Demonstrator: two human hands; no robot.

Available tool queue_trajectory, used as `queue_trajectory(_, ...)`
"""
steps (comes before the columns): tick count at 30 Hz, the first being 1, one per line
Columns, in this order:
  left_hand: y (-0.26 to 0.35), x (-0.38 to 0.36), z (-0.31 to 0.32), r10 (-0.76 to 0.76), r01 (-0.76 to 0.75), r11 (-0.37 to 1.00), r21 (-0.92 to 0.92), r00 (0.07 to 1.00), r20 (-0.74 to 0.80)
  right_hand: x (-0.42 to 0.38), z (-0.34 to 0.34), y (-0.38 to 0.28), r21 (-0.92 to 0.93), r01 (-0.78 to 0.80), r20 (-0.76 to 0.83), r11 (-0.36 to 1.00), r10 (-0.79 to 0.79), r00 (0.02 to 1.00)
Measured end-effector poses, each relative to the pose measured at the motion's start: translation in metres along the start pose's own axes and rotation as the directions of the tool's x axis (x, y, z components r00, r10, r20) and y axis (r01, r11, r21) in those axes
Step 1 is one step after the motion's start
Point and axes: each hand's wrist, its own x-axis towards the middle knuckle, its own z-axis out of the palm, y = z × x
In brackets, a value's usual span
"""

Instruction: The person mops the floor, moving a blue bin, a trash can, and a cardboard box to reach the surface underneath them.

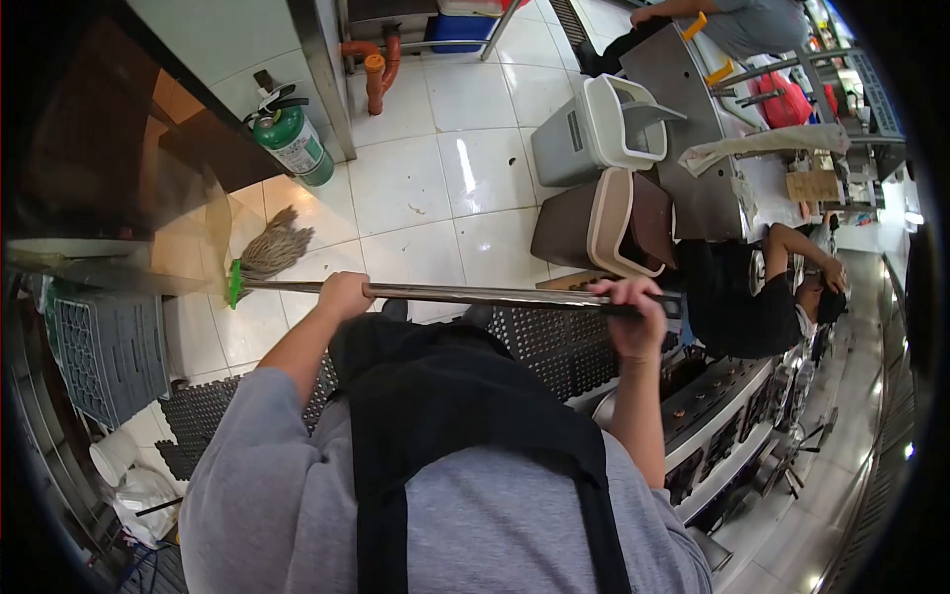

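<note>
A mop runs across the view, its metal handle (475, 294) held nearly level in front of my black apron (465, 396). My left hand (343, 297) is closed round the handle towards the mop-head end. Near the dark far end of the handle, my right hand (635, 315) grips it with the fingers curled over. The grey string mop head (276, 246) lies on the white tiles at the left, joined by a green clamp (236, 284).
A green fire extinguisher (292, 144) stands by the door frame. Two bins, one grey (569, 147) and one brown (569, 223), stand at the right. Beside the stove (717, 401) a person in black (742, 307) bends. Black perforated matting (559, 346) and a grey crate (109, 342) lie nearby.
</note>
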Motion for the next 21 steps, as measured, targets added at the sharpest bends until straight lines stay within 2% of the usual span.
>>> queue_trajectory(1,0.013,-0.001,-0.001,0.030,-0.028,0.999,0.026,0.998,-0.056,-0.003,-0.012,-0.016,0.051,0.014,-0.007,0.999,-0.013,1.000)
queue_trajectory(2,0.031,0.000,-0.006,0.033,-0.032,0.999,0.030,0.998,-0.045,-0.008,-0.022,-0.036,0.042,0.042,-0.012,0.998,-0.041,0.999)
queue_trajectory(4,0.073,0.006,-0.013,0.172,-0.192,0.979,-0.060,0.954,-0.245,-0.020,-0.039,-0.079,0.039,0.109,-0.112,0.993,-0.104,0.988)
queue_trajectory(5,0.093,0.013,-0.015,0.213,-0.243,0.967,-0.071,0.931,-0.295,-0.027,-0.052,-0.099,0.063,0.140,-0.121,0.988,-0.132,0.984)
queue_trajectory(9,0.155,0.062,-0.021,0.295,-0.365,0.924,-0.117,0.872,-0.391,-0.036,-0.047,-0.162,-0.019,0.278,0.032,0.960,-0.277,0.960)
queue_trajectory(10,0.163,0.082,-0.014,0.352,-0.440,0.890,-0.120,0.831,-0.432,-0.034,-0.045,-0.170,-0.020,0.280,0.028,0.960,-0.280,0.960)
queue_trajectory(11,0.172,0.102,-0.008,0.408,-0.514,0.849,-0.119,0.782,-0.471,-0.029,-0.039,-0.173,-0.097,0.307,0.071,0.947,-0.301,0.951)
queue_trajectory(12,0.177,0.122,-0.003,0.417,-0.522,0.845,-0.116,0.779,-0.467,-0.025,-0.035,-0.174,-0.174,0.334,0.113,0.926,-0.318,0.941)
queue_trajectory(14,0.189,0.164,0.004,0.414,-0.540,0.810,-0.230,0.803,-0.428,-0.009,-0.023,-0.161,-0.204,0.381,0.137,0.902,-0.360,0.923)
queue_trajectory(15,0.203,0.181,0.004,0.393,-0.482,0.872,-0.088,0.796,-0.459,-0.003,-0.023,-0.155,-0.228,0.419,0.165,0.879,-0.389,0.906)
queue_trajectory(17,0.234,0.215,-0.002,0.348,-0.447,0.892,-0.066,0.772,-0.531,0.001,-0.039,-0.156,-0.263,0.440,0.096,0.859,-0.430,0.898)
queue_trajectory(18,0.250,0.228,0.000,0.360,-0.458,0.887,-0.069,0.776,-0.518,-0.001,-0.048,-0.156,-0.291,0.455,0.041,0.842,-0.464,0.885)
queue_trajectory(20,0.278,0.256,0.005,0.206,-0.312,0.948,-0.058,0.744,-0.636,-0.007,-0.066,-0.146,-0.353,0.449,0.011,0.821,-0.476,0.879)
queue_trajectory(21,0.291,0.272,0.010,0.217,-0.321,0.945,-0.055,0.747,-0.628,-0.012,-0.074,-0.139,-0.408,0.441,-0.007,0.799,-0.486,0.874)
